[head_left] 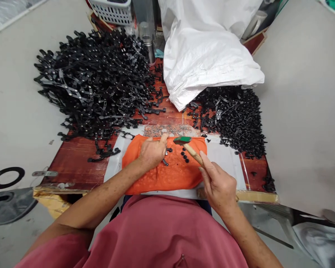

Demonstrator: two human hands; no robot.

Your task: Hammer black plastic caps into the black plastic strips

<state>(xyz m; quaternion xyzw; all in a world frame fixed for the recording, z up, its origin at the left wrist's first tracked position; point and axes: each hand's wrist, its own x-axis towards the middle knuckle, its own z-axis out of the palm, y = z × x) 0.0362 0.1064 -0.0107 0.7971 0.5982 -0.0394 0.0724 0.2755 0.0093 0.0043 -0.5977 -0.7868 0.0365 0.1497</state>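
My right hand is wrapped round the wooden handle of a small hammer. Its green head is over the orange cloth, to the right of my left hand. The fingers of that left hand are closed on a black plastic part, most of which the hand hides; one end pokes out below the fingers. On the cloth, under and beside the hammer, several small round black pieces lie in a loose row.
A large heap of jointed black plastic parts covers the back left. At the right, small black pieces are piled below a white sack. A metal-and-glass bottle and a grey basket stand behind.
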